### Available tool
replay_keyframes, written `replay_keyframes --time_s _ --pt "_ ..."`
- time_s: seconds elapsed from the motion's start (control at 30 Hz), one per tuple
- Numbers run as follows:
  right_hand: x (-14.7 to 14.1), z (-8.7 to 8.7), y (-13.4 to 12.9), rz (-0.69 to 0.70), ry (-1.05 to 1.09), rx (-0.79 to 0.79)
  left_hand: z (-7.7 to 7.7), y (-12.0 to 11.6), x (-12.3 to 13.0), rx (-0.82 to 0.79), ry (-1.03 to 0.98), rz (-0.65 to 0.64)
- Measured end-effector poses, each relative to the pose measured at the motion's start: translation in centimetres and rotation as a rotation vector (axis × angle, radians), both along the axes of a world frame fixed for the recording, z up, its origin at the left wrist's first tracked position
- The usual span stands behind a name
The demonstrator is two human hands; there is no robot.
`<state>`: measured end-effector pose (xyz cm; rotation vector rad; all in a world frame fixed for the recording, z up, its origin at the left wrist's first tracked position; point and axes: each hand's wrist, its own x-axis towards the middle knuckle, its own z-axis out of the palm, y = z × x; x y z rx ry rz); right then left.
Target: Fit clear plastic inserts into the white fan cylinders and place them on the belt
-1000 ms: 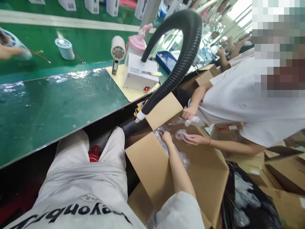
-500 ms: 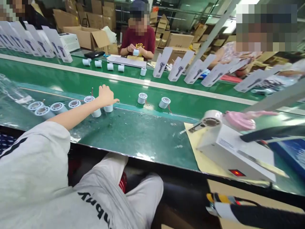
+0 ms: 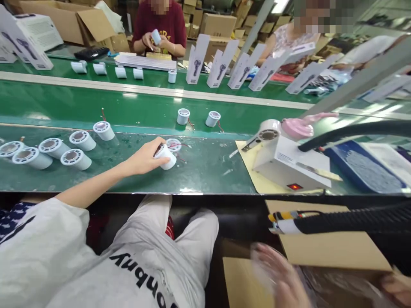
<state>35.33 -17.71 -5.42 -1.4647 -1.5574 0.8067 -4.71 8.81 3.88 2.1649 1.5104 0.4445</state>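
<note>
My left hand (image 3: 149, 158) is stretched over the green work surface, its fingers closed round a pale blue cylinder (image 3: 167, 157). Right behind that one is another cylinder (image 3: 174, 144) with red wires, partly covered. Left of my hand stand several more pale cylinders (image 3: 75, 159), with hollow, slotted ends facing up. Two cylinders with red wires (image 3: 183, 116) (image 3: 212, 119) stand farther off on the green belt. My right hand does not show.
A white box-shaped device (image 3: 293, 160) with a lit red switch stands at the right. Below it, a blurred hand (image 3: 282, 278) and another at the right edge, seemingly another person's, handle clear plastic over an open carton (image 3: 337, 252). People sit across the belt (image 3: 138, 92).
My left hand has moved right and nearer the table edge and now grips a cylinder. Two cylinders left their row. Blurred hands with plastic have appeared at the lower right. The view has shifted.
</note>
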Motion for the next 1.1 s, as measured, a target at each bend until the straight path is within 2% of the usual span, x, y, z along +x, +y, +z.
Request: replay_keyframes --time_s 0.07,0.13,0.23,0.3,0.4,0.53,0.6,0.7,0.77,0.83,0.93,1.0,1.1 --pt "-3.5 -0.7 0.7 0.021 -0.014 0.031 -0.6 -0.4 1.2 0.030 -0.114 0.008" --pt "-6.7 -1.0 2.6 0.091 -0.049 0.100 -1.3 0.2 2.1 -0.002 -0.225 0.063" --pt "-9.8 -0.9 5.8 0.128 -0.064 0.165 -2.2 1.3 3.0 -0.128 -0.404 0.118" --pt "-11.0 -0.6 7.3 0.119 -0.104 0.183 -2.5 1.1 3.4 -0.234 -0.482 0.096" --pt "-12.4 0.0 8.4 0.090 -0.277 0.269 -2.9 -1.0 4.4 -0.449 -0.577 -0.007" --pt "-13.8 0.8 8.8 -0.002 -0.604 0.413 -4.2 -4.6 5.9 -0.870 -0.547 -0.336" --pt "-13.9 1.1 8.9 -0.031 -0.719 0.425 -4.9 -5.7 6.6 -0.980 -0.482 -0.465" --pt "-13.5 1.2 8.8 -0.002 -0.772 0.308 -5.2 -6.5 7.2 -0.958 -0.403 -0.542" --pt "-13.0 1.0 8.5 0.046 -0.707 0.179 -5.1 -6.8 7.3 -0.880 -0.385 -0.552" --pt "-12.4 0.9 8.1 0.108 -0.541 0.079 -4.9 -7.2 7.4 -0.693 -0.380 -0.549" --pt "-12.0 0.8 7.5 0.138 -0.197 0.014 -5.1 -7.9 7.2 -0.407 -0.402 -0.543" --pt "-12.0 0.8 7.1 0.109 -0.033 -0.020 -5.6 -8.3 7.2 -0.350 -0.456 -0.517" --pt "-12.4 1.1 6.5 0.051 0.043 -0.046 -6.6 -8.6 7.1 -0.353 -0.525 -0.490"
